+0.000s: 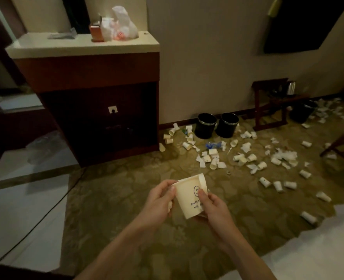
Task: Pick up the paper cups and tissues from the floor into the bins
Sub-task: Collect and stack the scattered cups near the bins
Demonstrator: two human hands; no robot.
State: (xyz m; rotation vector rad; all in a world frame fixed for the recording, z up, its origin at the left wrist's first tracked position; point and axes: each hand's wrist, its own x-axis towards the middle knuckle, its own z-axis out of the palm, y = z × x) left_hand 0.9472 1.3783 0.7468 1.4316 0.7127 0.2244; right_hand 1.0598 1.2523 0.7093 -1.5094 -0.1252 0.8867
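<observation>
— Cup (187,201)?
— Clamped in curled fingers of left hand (159,201) and right hand (214,209), held over carpet (116,199).
— Bins (204,130)?
— Upright at carpet's far edge, against wall (207,57), amid strewn tissues (245,147).

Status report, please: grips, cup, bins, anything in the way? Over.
One cup held by left grip and right grip. Two bins upright at wall, ahead. Between: loose cups, tissues on carpet; no other obstacle.
</observation>
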